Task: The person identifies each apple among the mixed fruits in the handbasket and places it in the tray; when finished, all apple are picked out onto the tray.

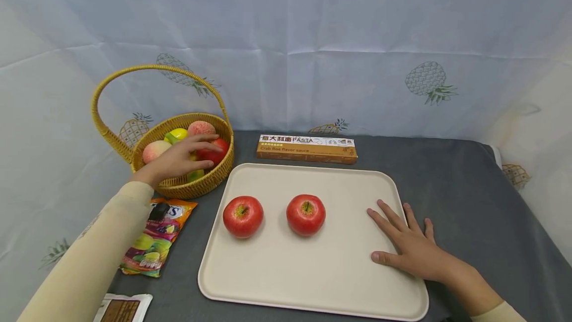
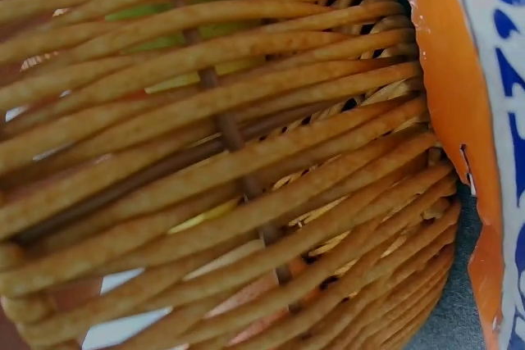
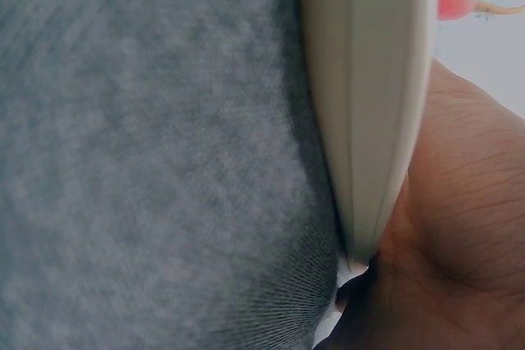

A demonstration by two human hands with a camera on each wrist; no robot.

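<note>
My left hand [image 1: 178, 158] reaches into a yellow woven basket [image 1: 187, 192], fingers stretched over a red apple [image 1: 216, 155] and thumb at its near side. Around it lie two peaches [image 1: 155, 151] and yellow-green fruit [image 1: 177, 134]. In the left wrist view the basket's weave [image 2: 246, 161] fills most of the picture and hides the fingers. My right hand [image 1: 408, 247] rests with spread fingers on the right edge of a cream tray [image 1: 290, 272]. On that tray stand a left red apple [image 1: 243, 216] and a right red apple [image 1: 306, 215], stems up.
Behind the tray lies a pasta box [image 1: 306, 149]. A colourful snack bag [image 1: 154, 242] lies beside the basket, under the left forearm. A white and brown packet [image 1: 122, 308] shows at the lower left. The basket's tall handle [image 1: 154, 67] arches above its rim.
</note>
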